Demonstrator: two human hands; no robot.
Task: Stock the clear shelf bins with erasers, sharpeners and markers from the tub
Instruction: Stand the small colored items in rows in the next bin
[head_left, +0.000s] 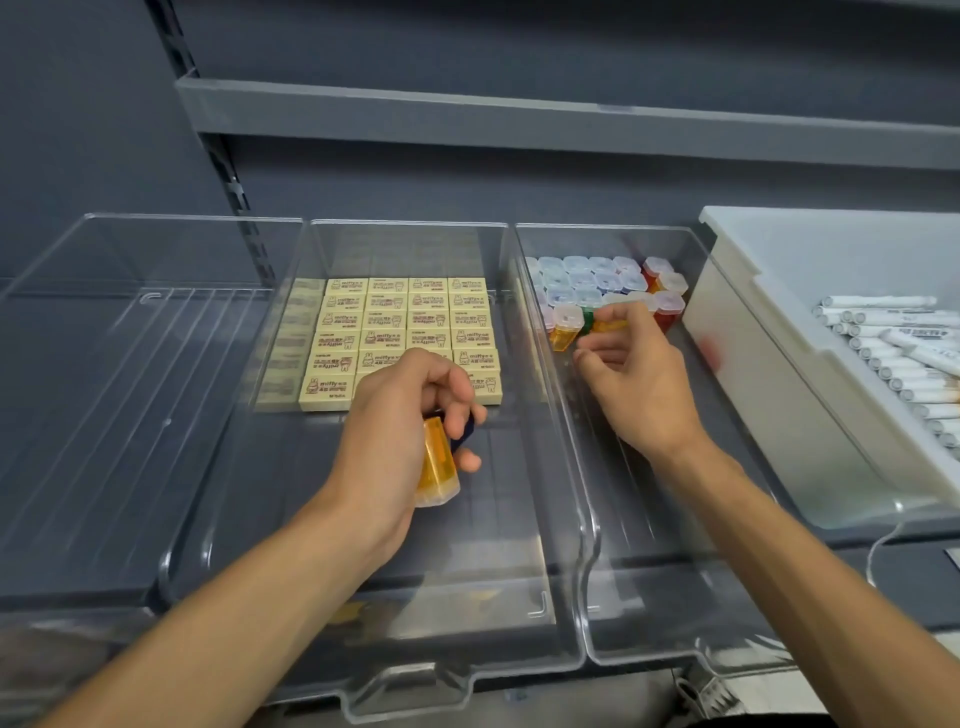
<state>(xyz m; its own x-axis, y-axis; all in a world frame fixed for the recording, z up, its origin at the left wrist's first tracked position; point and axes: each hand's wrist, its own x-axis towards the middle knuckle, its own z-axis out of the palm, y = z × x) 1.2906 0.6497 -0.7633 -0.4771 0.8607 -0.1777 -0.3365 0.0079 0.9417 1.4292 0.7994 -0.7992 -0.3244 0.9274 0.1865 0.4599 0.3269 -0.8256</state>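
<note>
Two bare forearms reach from the near edge over three clear plastic shelf bins set side by side on a dark grey shelf. Curled shut over the middle bin (519, 649), the left hand (410, 415) grips an orange translucent sharpener (436, 465) with a clear cap, plus something dark blue under the fingers. Farther in, rows of cream rectangular erasers (337, 343) fill that bin's far half. Over the right bin (649, 660), the right hand (639, 374) pinches an orange sharpener (610, 326) at its fingertips, beside capped sharpeners (587, 283) standing at the far end. Nothing lies in the left bin (104, 364). At far right, a white plastic tub (769, 364) holds white markers (904, 358).
</note>
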